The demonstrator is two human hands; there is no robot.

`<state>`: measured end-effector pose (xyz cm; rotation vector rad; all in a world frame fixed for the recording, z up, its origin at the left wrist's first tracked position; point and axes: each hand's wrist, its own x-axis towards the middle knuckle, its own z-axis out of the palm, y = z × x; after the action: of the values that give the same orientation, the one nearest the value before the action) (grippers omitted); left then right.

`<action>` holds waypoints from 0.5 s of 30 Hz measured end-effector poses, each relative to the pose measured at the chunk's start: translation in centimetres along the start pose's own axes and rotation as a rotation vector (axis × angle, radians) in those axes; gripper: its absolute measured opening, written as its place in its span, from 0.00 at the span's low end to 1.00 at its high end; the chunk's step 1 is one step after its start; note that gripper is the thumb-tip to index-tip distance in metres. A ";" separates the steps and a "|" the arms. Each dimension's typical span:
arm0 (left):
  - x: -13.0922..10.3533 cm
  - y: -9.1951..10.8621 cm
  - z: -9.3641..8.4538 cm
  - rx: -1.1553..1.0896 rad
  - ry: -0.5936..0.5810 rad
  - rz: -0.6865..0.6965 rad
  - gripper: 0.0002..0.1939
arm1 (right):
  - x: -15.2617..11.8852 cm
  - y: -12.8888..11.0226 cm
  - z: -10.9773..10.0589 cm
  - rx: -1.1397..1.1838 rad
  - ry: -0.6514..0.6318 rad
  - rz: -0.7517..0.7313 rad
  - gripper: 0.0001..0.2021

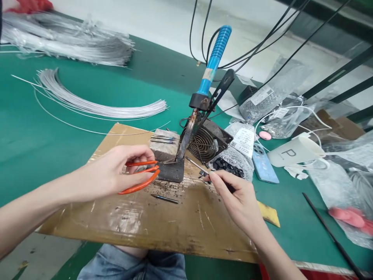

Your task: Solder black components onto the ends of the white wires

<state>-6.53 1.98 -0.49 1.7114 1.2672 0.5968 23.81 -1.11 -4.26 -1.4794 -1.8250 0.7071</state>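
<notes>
My left hand (118, 167) is closed around orange-handled pliers (141, 186), whose jaws point right, close to the lower end of a soldering iron (212, 64). That iron has a blue handle and stands tilted in a black stand, its tip end down by a dark base plate (171, 172). In my right hand (237, 194), a thin metal rod (197, 165) is pinched between thumb and fingers, its far end pointing up and left towards the iron. A pale block (164, 149) with several metal rods on top sits behind the pliers. A dark pointed rod (164, 198) lies in front.
A brown board (186, 233) covers the front of the green table. Behind are a fan (202, 144), a bag of small black parts (229, 167) and a bundle of white wires (105, 107). At right stand a blue phone (264, 165) and a white cup (295, 151).
</notes>
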 end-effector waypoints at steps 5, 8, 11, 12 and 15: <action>0.9 0.2 -0.3 0.004 -0.065 0.013 0.16 | 0.5 -0.2 -0.1 0.011 -0.005 -0.049 0.17; 1.3 0.3 -0.7 0.014 -0.123 0.004 0.18 | 0.7 -0.2 -0.3 0.008 -0.010 -0.053 0.17; 1.6 0.3 -1.2 0.014 -0.154 -0.013 0.17 | 1.2 -0.2 -0.7 0.035 -0.050 -0.015 0.19; 1.8 0.3 -1.3 0.011 -0.156 -0.013 0.16 | 1.5 -0.2 -1.0 0.059 -0.087 0.011 0.21; 2.2 0.2 -1.6 -0.061 -0.114 -0.026 0.13 | 3.1 -0.3 -1.9 0.158 -0.266 0.094 0.26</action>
<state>-6.86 4.57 0.20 1.6528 1.1776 0.5097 24.72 1.89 -2.33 -1.4281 -1.8518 1.1134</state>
